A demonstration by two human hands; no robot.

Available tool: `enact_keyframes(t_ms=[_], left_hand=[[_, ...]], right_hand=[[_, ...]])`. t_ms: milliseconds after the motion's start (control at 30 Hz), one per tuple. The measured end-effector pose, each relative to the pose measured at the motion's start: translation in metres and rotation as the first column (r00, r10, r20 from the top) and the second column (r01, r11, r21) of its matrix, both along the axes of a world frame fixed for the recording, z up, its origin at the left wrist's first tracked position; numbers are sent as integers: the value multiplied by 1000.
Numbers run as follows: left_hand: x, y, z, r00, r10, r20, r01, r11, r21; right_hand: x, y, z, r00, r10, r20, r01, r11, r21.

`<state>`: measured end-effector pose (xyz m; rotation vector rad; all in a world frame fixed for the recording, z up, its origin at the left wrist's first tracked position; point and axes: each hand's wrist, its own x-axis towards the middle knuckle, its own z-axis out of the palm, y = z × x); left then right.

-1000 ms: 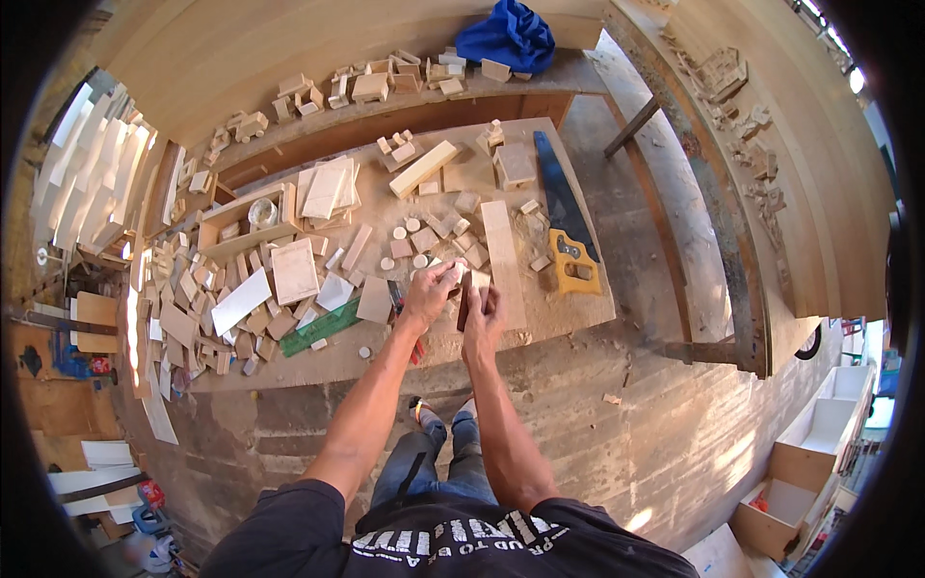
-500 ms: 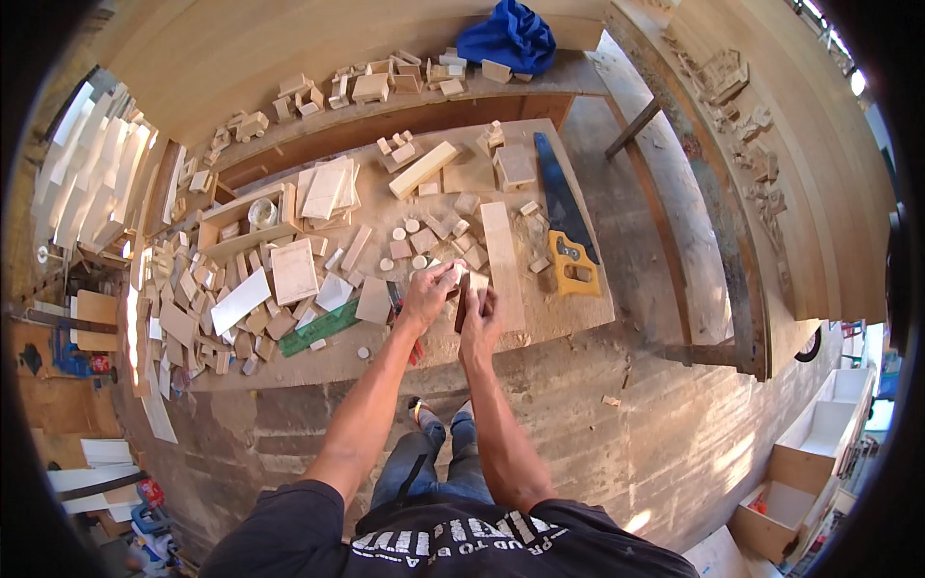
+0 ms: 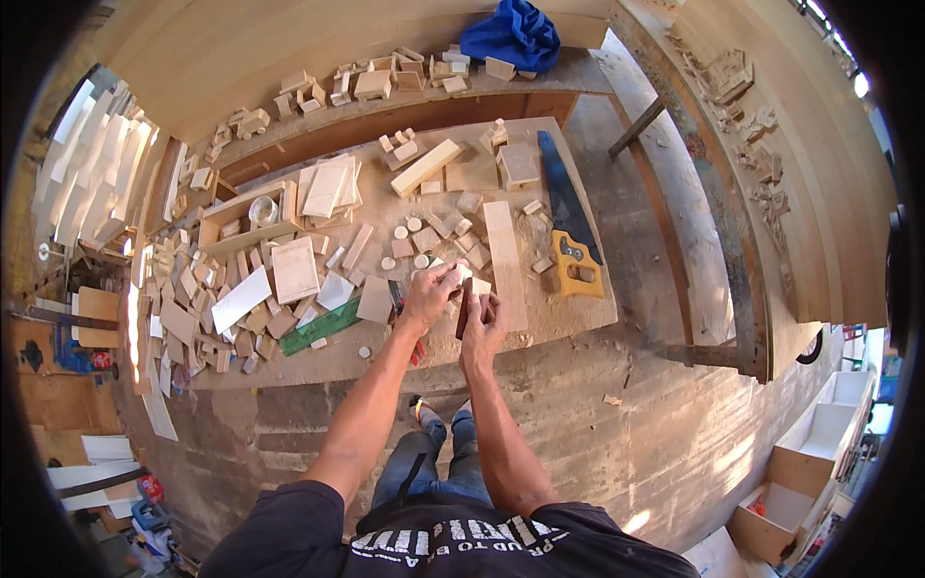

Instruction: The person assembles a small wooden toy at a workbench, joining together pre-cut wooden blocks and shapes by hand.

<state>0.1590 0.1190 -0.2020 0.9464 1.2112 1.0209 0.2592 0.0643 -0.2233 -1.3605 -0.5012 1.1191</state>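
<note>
Left of the saw (image 3: 568, 204), the left hand (image 3: 431, 297) covers most of a small pale piece (image 3: 462, 274), and the right hand (image 3: 485, 329) hides part of a dark block (image 3: 463, 316), perhaps wooden. Farther left of the saw, the left forearm (image 3: 371, 400) partly hides a red-handled tool (image 3: 417, 354), and a jar's (image 3: 262, 209) contents are too small to tell. Below the saw, the lower edge cuts off the dark shirt (image 3: 443, 549).

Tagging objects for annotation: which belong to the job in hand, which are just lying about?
Job, apparently:
small pale piece, left hand
dark-sided block, right hand

Lying about:
yellow-handled saw
green strip
blue cloth
long pale board
</note>
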Motion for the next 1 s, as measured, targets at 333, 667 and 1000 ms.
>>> enact_keyframes(t_ms=[333,667,1000], left_hand=[[-4,6,-12,998,-1,-57,5,998,60],[-6,6,-14,999,-2,-37,5,997,83],[-3,4,-6,998,-3,-60,7,998,66]], right_hand=[[11,22,1,990,129,-56,-133,989,-63],[3,27,6,997,55,48,-53,998,-28],[8,43,1,999,48,-6,-48,999,8]])
